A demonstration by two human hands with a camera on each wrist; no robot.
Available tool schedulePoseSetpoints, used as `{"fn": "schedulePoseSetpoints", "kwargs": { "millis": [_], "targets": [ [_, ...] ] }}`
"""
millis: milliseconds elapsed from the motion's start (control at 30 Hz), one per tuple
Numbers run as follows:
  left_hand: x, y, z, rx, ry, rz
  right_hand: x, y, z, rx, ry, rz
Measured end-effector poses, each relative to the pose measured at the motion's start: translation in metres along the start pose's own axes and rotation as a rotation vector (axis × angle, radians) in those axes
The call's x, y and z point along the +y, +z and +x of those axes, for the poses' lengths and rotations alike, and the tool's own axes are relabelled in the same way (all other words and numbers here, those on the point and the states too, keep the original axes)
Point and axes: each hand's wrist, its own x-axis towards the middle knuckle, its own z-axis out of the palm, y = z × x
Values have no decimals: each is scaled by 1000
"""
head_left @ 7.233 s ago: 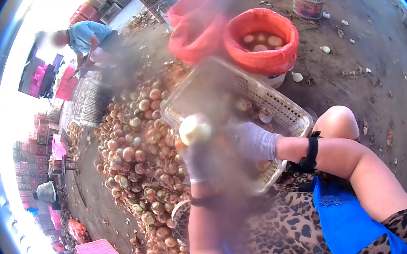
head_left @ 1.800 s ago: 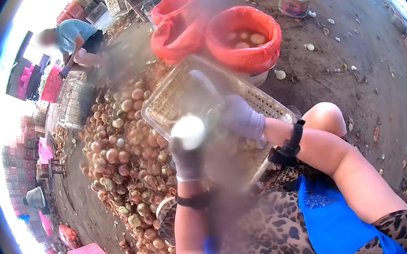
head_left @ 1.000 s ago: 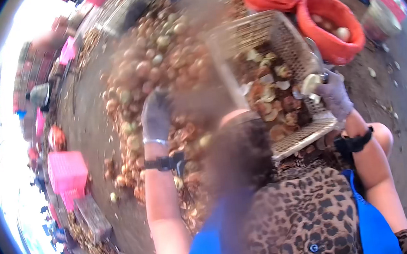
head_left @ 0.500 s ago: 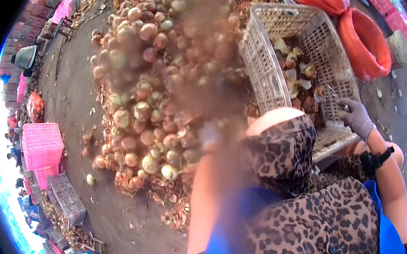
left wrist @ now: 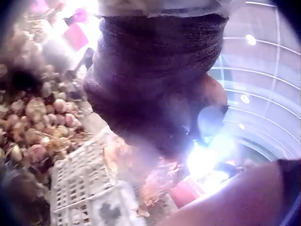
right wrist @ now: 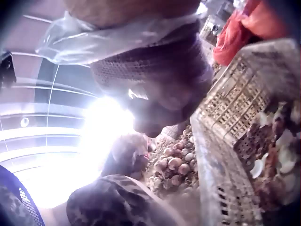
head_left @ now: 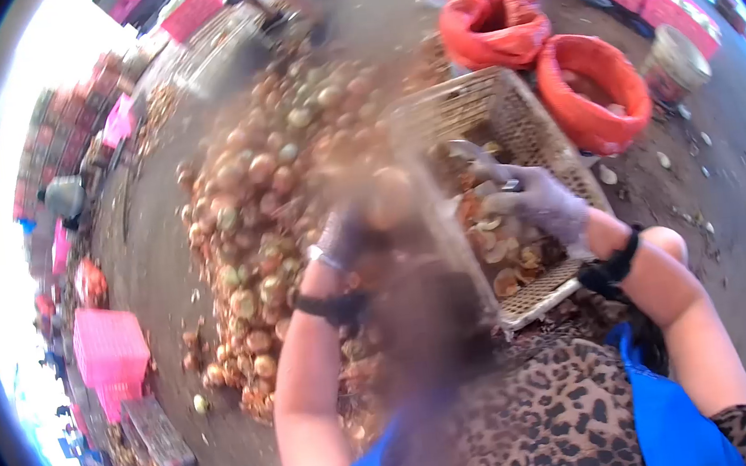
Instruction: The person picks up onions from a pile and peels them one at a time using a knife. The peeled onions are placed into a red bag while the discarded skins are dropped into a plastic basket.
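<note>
Beside basket point(head_left: 455, 104), onion point(head_left: 389, 197) in left hand point(head_left: 344, 236) (gloved)

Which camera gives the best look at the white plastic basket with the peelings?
The head view: nearly the whole basket shows, peelings inside, beside the onion pile. The left wrist view catches only a blurred corner; the right wrist view shows one latticed wall and some peelings.

a round, brown-skinned onion point(head_left: 389, 197), blurred, sits just above the middle of the frame, gripped by the gloved left hand point(head_left: 344, 236), while a greyish knife point(head_left: 466, 150) juts up-left from the gloved right hand point(head_left: 539, 203), right of centre, over the pale lattice basket point(head_left: 469, 107).
</note>
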Motion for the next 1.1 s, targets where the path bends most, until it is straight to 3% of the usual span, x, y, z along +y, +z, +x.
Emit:
{"fn": "schedulePoseSetpoints", "kwargs": {
  "millis": [33,133,233,267,367,400,467,567,667,800,933,967,1033,1067,1100],
  "targets": [
    [1,14,16,-43,88,101,4,1,4,0,-89,79],
    [17,71,15,-131,636,959,-23,-4,-15,-52,-274,137],
    [29,139,-30,-182,709,877,5,-22,-3,-134,-407,443],
    [22,146,-25,-165,560,536,-5,-30,-20,-151,-386,490],
    [17,153,-39,-323,459,270,-3,-47,-31,-149,-351,519],
    [-4,169,-34,-297,561,218,-5,-49,-32,-114,-361,503],
    [-23,177,-21,-291,680,189,-9,-49,-34,-46,-379,468],
    [-34,172,-6,-336,716,251,-1,-37,-28,123,-515,296],
    [-27,175,-11,-347,618,132,8,-32,-22,396,-649,-97],
    [-12,168,-6,-571,593,17,16,-41,-27,431,-636,-435],
    [-12,162,-1,-590,566,-27,8,-44,-34,329,-486,-574],
    [-11,164,-2,-562,589,40,9,-44,-35,297,-434,-590],
    [-6,172,-8,-443,652,268,14,-42,-30,468,-610,-506],
    [-7,174,-9,-399,571,280,11,-41,-28,554,-698,-468],
    [-7,176,-10,-357,489,290,7,-43,-29,517,-611,-468]
  ]
}}
